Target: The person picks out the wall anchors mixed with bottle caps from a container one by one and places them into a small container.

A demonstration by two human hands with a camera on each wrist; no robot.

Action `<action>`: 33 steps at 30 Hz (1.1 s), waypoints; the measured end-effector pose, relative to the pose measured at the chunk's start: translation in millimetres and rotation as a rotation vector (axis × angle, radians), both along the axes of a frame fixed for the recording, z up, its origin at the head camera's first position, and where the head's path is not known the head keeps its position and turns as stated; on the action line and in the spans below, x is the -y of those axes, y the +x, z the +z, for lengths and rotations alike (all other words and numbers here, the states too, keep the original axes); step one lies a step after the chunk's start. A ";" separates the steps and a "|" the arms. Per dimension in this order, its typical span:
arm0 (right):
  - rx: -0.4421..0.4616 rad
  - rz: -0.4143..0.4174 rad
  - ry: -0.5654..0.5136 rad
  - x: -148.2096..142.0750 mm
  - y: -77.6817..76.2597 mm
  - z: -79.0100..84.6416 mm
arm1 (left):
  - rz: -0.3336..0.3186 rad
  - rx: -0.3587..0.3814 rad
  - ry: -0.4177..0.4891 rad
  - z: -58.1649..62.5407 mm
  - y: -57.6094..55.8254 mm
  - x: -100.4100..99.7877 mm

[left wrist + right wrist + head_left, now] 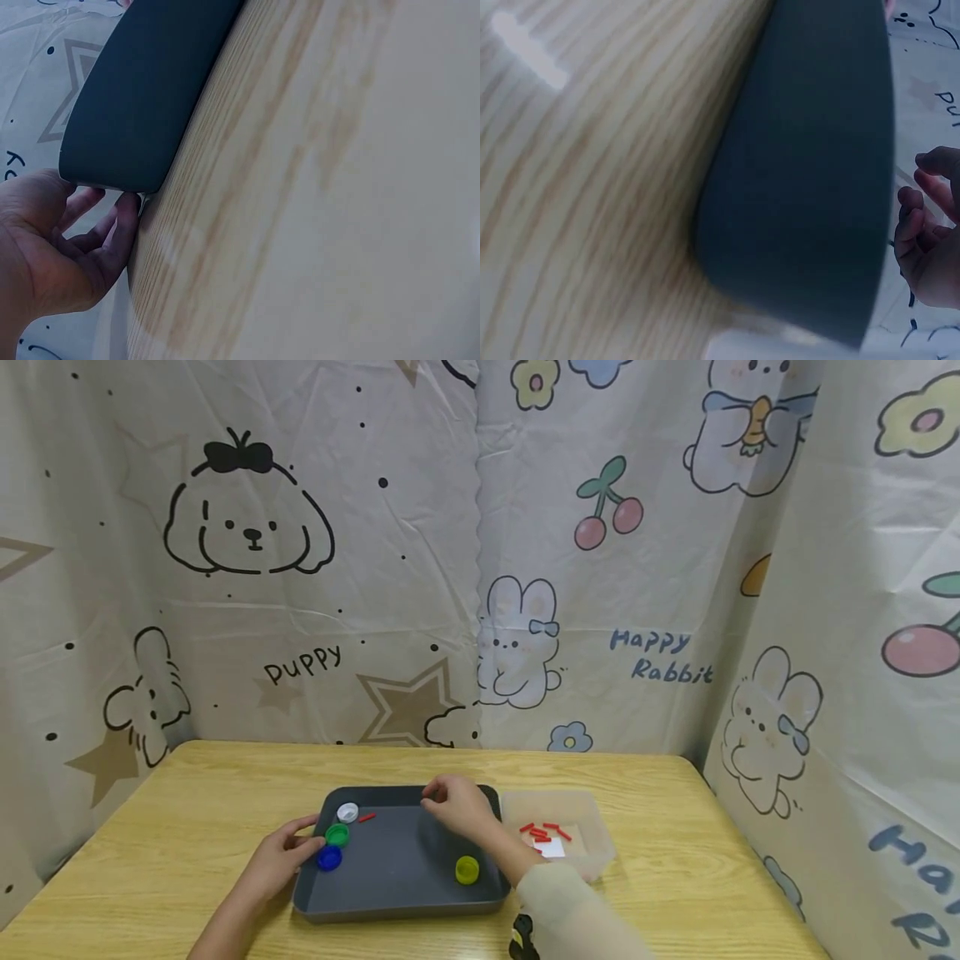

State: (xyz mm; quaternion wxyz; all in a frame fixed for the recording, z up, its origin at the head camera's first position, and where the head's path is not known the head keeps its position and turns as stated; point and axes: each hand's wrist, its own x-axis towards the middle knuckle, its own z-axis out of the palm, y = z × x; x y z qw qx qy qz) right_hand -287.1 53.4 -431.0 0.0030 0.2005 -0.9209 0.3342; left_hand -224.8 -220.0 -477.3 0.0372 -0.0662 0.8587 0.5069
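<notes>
My left hand grips the left wall of a dark grey tray. In the left wrist view, the thumb of my left hand lies at the rim while the fingers bend against the outside wall. Beside that thumb sit a green cap and a blue cap. Above the tray's far right part is my right hand, loosely curled, with no object visible in its fingers. A small red stick lies by a white cap. A yellow cap is at the tray's near right.
Against the tray's right side stands a translucent plastic box holding several red sticks and a white piece of paper. The wooden table ends at a printed curtain behind and to the right.
</notes>
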 end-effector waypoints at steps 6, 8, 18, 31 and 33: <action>0.011 0.028 0.031 17.6 -2.6 -9.6 | -0.002 -0.005 0.002 -0.9 0.0 1.6; 0.018 0.032 0.039 22.7 -3.2 -12.0 | -0.003 -0.007 0.000 -1.0 -0.3 1.5; 0.035 0.042 0.067 45.3 -4.3 -18.1 | 0.008 -0.011 -0.008 0.4 -0.3 -0.5; 0.049 -0.010 0.076 68.7 -6.1 -31.7 | 0.017 -0.010 0.021 -1.6 -0.4 0.9; 0.057 -0.012 0.074 72.3 -5.4 -32.3 | 0.018 -0.009 0.024 -2.2 -0.4 1.1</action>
